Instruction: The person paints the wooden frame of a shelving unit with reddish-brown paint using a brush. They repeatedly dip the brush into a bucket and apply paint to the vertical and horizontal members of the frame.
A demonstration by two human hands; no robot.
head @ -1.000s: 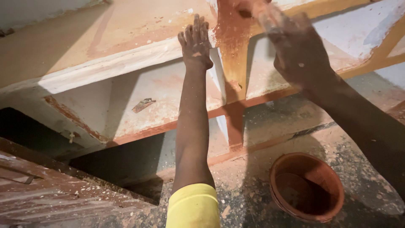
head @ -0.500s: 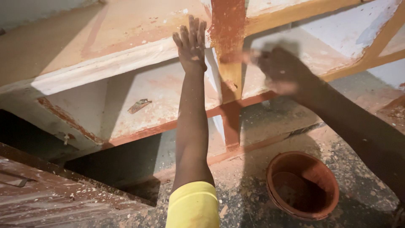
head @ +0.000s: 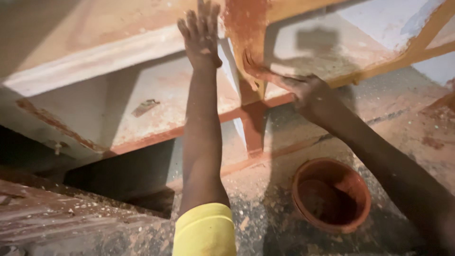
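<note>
Left hand point(head: 201, 35) raised flat, fingers spread and open, palm pressed against the pale wooden panel point(head: 118, 52), grasping nothing. Just to the right of that palm, touching its edge, the upright wooden post point(head: 246, 28), smeared reddish-brown down its face. Yellow sleeve point(head: 204, 231) at the near end of the left arm.

Right hand point(head: 303, 90) stretched toward the same post, fingers point(head: 256, 71) laid along its lower side where the reddish coat ends; fingers extended rather than curled, coated in the same reddish colour. Whether something thin sits under those fingers: cannot tell, blurred. No closed grasp visible.

Below the right fingers, the post running on down to a reddish cross rail point(head: 156, 137) slanting off to the left. Beyond the right hand, a second pale panel point(head: 332, 47) with a dark shadow cast on it, bounded by an orange-yellow strip point(head: 379, 71).

Well below the right wrist, apart from both hands, a round terracotta-coloured bowl point(head: 332, 194) on the dusty speckled ground point(head: 265, 189), dark reddish liquid inside. Left of the left forearm, dark hollow under the panel.
</note>
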